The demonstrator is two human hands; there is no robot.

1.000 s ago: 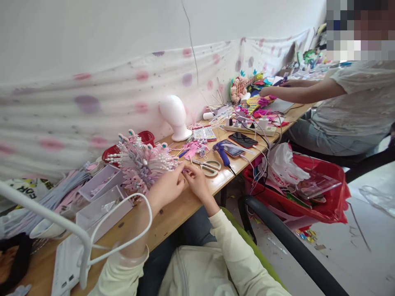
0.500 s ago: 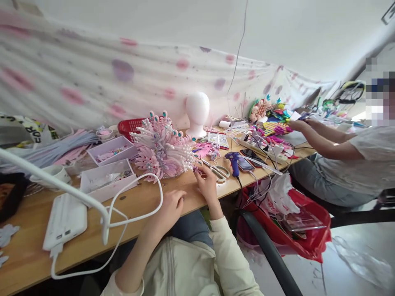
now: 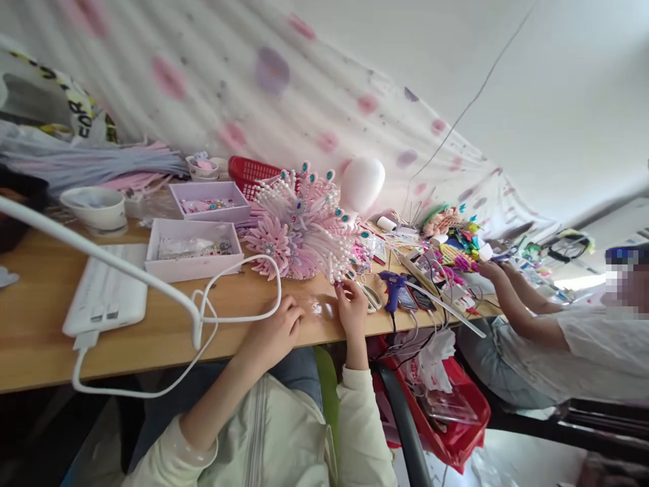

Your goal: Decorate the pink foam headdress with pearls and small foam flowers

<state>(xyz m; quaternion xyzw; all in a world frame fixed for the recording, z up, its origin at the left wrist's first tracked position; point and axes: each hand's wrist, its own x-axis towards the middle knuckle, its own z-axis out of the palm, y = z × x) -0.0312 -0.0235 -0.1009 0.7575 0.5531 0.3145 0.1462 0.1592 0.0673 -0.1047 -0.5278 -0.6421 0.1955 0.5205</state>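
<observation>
A large pink and white headdress (image 3: 299, 230) with pearl strands, fuzzy petals and teal gems stands on the wooden table in front of me. My right hand (image 3: 352, 308) is at its lower right edge, thumb and fingertips pinched at the pearl strands there. The exact spot of contact is small and partly hidden. Lying on the table near its front edge, my left hand (image 3: 276, 331) has loosely bent fingers and holds nothing. Scissors (image 3: 372, 296) lie just right of my right hand, and a blue glue gun (image 3: 393, 287) is beyond them.
A white power bank (image 3: 109, 291) and a white stand arm (image 3: 101, 253) with cable are at left. Two boxes of beads (image 3: 195, 260) sit beside the headdress. Behind it are a red basket (image 3: 253, 172) and a foam head (image 3: 362, 182). A co-worker (image 3: 583, 338) sits at right.
The view has tilted and shifted, so the table and its things appear displaced. My right hand stays at the headdress's edge; my left hand still rests on the table.
</observation>
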